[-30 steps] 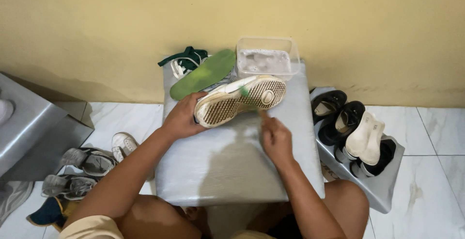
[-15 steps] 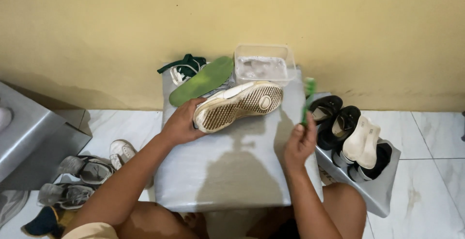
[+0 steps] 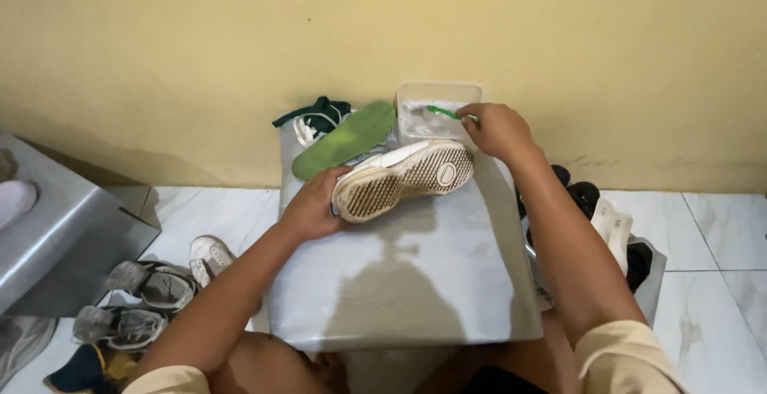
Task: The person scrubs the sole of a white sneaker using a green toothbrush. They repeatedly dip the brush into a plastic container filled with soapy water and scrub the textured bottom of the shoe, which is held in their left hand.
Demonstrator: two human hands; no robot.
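Green brush (image 3: 442, 112) now over tub (image 3: 439, 90), perhaps dipping; right hand (image 3: 497, 130) moved.

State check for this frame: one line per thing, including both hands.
Shoe: on its side, sole showing, on the grey box.
Left hand: gripping the shoe's heel.
Right hand: holding a green brush over the tub.
Tub: open, whitish inside.
Insole: out, lying loose.

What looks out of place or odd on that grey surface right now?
The sneaker lies on its side, grimy sole outward, held at the heel by the left hand. Its green insole is pulled out and lies loose behind it. The right hand holds a green brush over the plastic tub.
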